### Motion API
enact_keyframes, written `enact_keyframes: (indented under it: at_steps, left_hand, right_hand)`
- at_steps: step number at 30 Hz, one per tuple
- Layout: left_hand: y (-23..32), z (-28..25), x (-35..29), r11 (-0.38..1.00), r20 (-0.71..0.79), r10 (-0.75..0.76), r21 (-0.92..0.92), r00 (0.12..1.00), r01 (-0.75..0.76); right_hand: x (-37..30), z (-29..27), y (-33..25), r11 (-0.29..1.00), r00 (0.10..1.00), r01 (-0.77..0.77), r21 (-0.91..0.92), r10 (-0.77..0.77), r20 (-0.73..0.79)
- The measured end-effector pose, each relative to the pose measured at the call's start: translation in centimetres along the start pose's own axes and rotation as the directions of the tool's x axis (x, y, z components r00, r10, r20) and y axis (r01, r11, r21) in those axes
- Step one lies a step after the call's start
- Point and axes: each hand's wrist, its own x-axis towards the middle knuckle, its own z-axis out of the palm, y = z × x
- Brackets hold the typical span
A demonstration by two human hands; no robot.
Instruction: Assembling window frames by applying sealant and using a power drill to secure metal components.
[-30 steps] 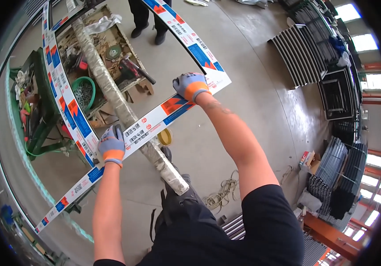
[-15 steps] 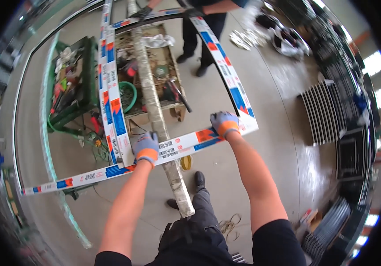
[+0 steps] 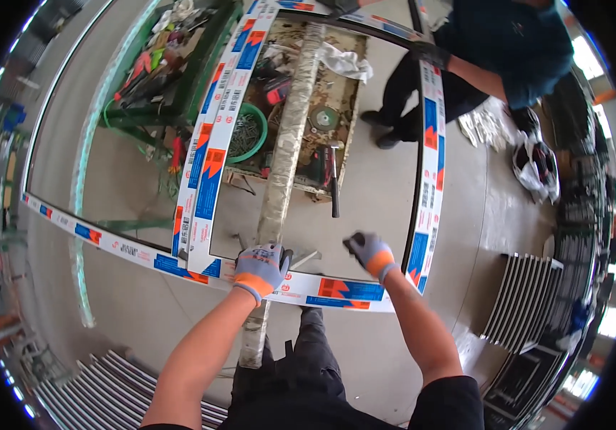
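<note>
Grasped the near rail of the white, blue and orange frame point(image 3: 351, 289) with the left hand point(image 3: 260, 269), just above the wrapped bar point(image 3: 290, 154). Held the right hand point(image 3: 369, 254) off that rail, unclasped, with fingers partly curled. Had the frame level over the bar and partly above the cluttered tabletop point(image 3: 348, 106), near a hammer point(image 3: 335, 183), opposite a co-worker's gloved hand point(image 3: 433, 54).

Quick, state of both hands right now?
Left hand: closed on the frame's near bar.
Right hand: curled, with nothing visible in it; whether fully closed cannot be told.
</note>
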Motion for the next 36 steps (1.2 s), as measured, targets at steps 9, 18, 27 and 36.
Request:
enact_keyframes:
  at_steps: [9,18,27,36]
  left_hand:
    - [2.3,0.4,2.3,0.991,0.035,0.106,-0.089,0.994,-0.103]
    - [0.3,0.9,0.2,0.995,0.16,0.034,-0.099,0.987,-0.019]
    - [0.2,0.9,0.1,0.99,0.141,0.05,-0.136,0.989,-0.031]
    - [1.6,-0.3,0.8,0.977,0.086,0.094,-0.199,0.992,-0.075]
  right_hand:
    - [27.6,12.2,17.5,0.93,0.978,-0.166,-0.328,0.197,0.063]
    - [24.9,5.4,7.4,0.712,0.983,-0.164,0.683,0.176,0.054]
    - [3.2,-4.0,1.0,0.698,0.997,0.034,0.716,0.025,-0.072]
    - [-26.3,9.3,-1.4,0.641,0.905,0.251,0.726,0.11,-0.41]
